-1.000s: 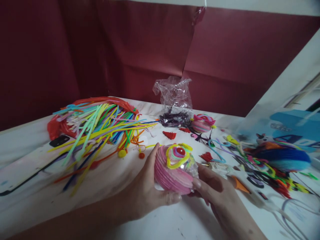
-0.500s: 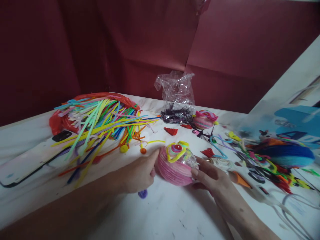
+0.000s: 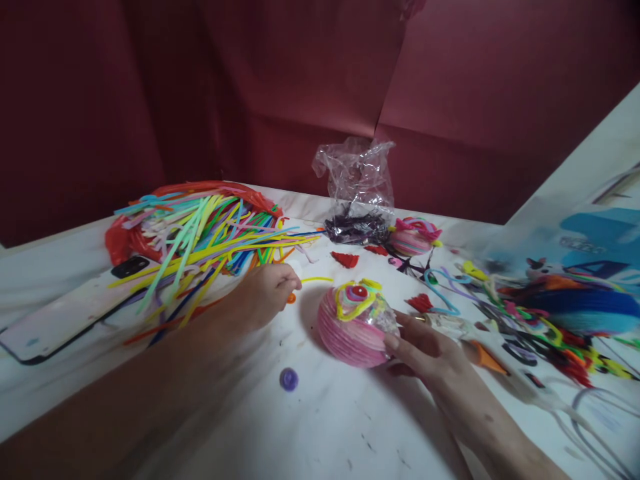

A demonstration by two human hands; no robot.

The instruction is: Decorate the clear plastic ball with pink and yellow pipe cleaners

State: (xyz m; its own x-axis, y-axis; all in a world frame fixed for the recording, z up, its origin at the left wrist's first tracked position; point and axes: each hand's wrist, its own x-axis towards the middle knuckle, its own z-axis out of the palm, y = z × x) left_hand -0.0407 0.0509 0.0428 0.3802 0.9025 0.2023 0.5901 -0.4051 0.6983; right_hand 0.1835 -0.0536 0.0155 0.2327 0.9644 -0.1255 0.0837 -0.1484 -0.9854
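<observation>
A round ball (image 3: 345,337) wrapped in pink pipe cleaner, with a clear uncovered patch, sits on the white table. On its top are a yellow outline and a red bead (image 3: 359,291) in a coiled ring. My right hand (image 3: 425,347) grips the ball's right side, thumb in front. My left hand (image 3: 273,290) is off the ball, fingers curled, over the loose pipe cleaners to its left. A short yellow pipe cleaner (image 3: 317,279) shows beside those fingertips; whether they pinch anything is hidden. An orange coil (image 3: 291,299) lies partly under this hand. Nearer me rests a purple coil (image 3: 289,379).
A pile of coloured pipe cleaners (image 3: 200,227) and a phone (image 3: 65,313) lie left. Behind are a clear plastic bag (image 3: 357,180) and a second pink ball (image 3: 413,240). Right are red pieces (image 3: 419,303), a glue gun (image 3: 515,373), its cord and a blue ball (image 3: 575,303).
My left hand has left the ball's left side and moved up and left to the small coils, covering the yellow one. My right hand stays on the ball.
</observation>
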